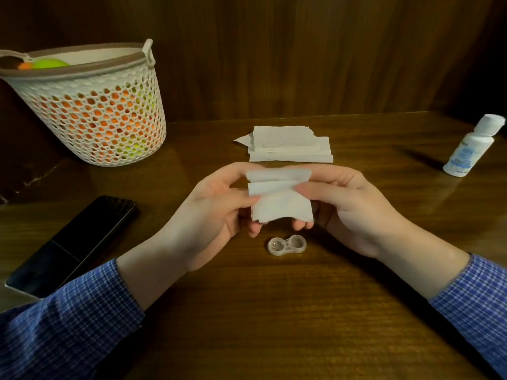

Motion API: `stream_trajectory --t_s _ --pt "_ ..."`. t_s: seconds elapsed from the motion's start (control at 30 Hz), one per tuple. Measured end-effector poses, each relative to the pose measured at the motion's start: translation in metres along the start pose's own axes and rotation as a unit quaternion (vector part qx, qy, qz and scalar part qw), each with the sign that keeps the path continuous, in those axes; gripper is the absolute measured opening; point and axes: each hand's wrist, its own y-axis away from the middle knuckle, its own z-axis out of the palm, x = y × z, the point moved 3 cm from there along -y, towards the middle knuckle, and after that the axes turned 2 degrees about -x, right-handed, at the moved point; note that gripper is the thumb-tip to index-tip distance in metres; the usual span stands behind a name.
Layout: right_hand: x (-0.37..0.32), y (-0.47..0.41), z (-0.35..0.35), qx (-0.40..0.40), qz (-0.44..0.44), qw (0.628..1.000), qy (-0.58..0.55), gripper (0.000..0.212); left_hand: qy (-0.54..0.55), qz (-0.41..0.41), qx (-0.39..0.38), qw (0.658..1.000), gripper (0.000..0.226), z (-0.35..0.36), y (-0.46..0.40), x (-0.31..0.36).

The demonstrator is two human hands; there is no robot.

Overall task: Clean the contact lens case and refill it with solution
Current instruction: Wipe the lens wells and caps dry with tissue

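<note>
A folded white tissue [279, 198] is held above the wooden table between both hands. My left hand [216, 209] pinches its left edge and my right hand [345, 204] pinches its right edge. Just below the hands, a clear contact lens case [286, 244] lies on the table with both wells uncovered; no caps are visible. A white solution bottle [470, 146] with a white cap stands at the far right, apart from both hands.
A stack of folded white tissues [290, 146] lies behind the hands. A white mesh basket [90, 105] holding orange and green items stands at the back left. A black phone [74, 242] lies at the left. A wood-panel wall rises behind the table [274, 311].
</note>
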Motion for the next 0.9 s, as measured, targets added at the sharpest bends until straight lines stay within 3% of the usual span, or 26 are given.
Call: stream_trajectory --t_s 0.17,0.5,0.6,0.73,0.9 --pt "-0.0019 -0.0014 0.0013 -0.031 -0.003 0.998 -0.055 0.033 0.021 0.029 -0.032 0.999 0.030 0.0022 0.0006 0.0043" --pt "-0.0038 0.0015 -0.0011 -0.012 -0.033 0.998 0.044 0.028 -0.034 0.031 -0.038 0.998 0.033 -0.0020 0.0021 0.0047" --pt "-0.0061 0.0024 -0.0006 -0.015 -0.058 0.991 0.116 0.025 -0.017 -0.003 -0.036 0.999 0.030 -0.0014 0.0018 0.0042" --pt "-0.0034 0.0042 -0.0012 0.008 -0.087 0.967 0.238 0.032 -0.052 -0.101 -0.041 0.993 0.047 0.0022 0.0020 -0.0003" --pt "0.0025 0.0058 -0.0011 0.015 -0.087 0.947 0.309 0.033 -0.101 -0.153 -0.051 0.982 0.038 0.0039 0.0031 -0.0018"
